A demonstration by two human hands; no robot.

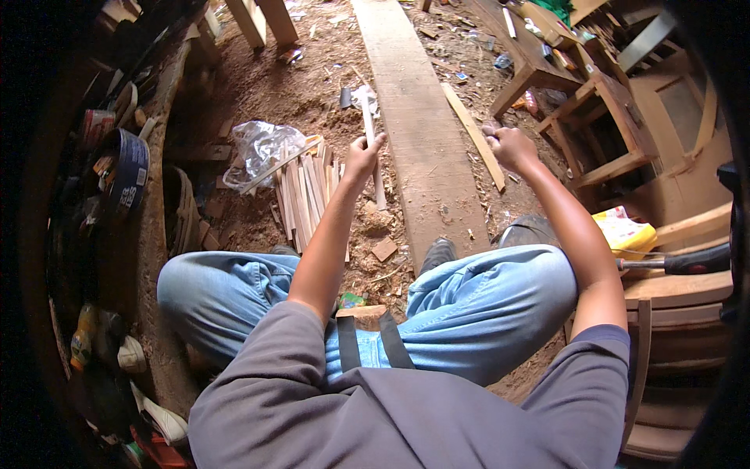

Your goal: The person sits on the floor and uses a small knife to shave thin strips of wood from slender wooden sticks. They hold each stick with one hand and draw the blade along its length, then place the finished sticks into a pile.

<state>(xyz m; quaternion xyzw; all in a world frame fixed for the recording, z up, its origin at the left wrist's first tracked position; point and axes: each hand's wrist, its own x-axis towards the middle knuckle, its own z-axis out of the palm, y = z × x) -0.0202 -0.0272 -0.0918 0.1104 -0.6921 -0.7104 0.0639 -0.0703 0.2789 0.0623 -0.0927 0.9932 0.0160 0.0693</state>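
One strip in hand, counted at this moment: a pale, slender held strip, pinched in the left grip. Fingers there were closed around it partway along, with one length showing beyond the hand and another below it, toward the knees.

Orientation: long axis ran mostly away from the body, roughly in line with the wide plank. In this view the strip sat just left of the plank's left edge; whether it touched the plank could not be told.

Right grip: off to the right of the plank, fingers curled. Could not tell whether anything small was pinched there; the fingertips were too blurred.

Key relation (judgement): the held strip lay to the left of the right grip, with the plank's full width between them, so the left was plainly the nearer hand. The right was the nearer to a loose slat, which slanted along the plank's right side, its near end angled outward.

Left of the left forearm, a bundle of strips lay on the littered ground, their long axes also pointing mostly away from the body. A clear plastic bag was crumpled beside the bundle's far end.

Far right: a yellow packet, with a black-handled tool near it.
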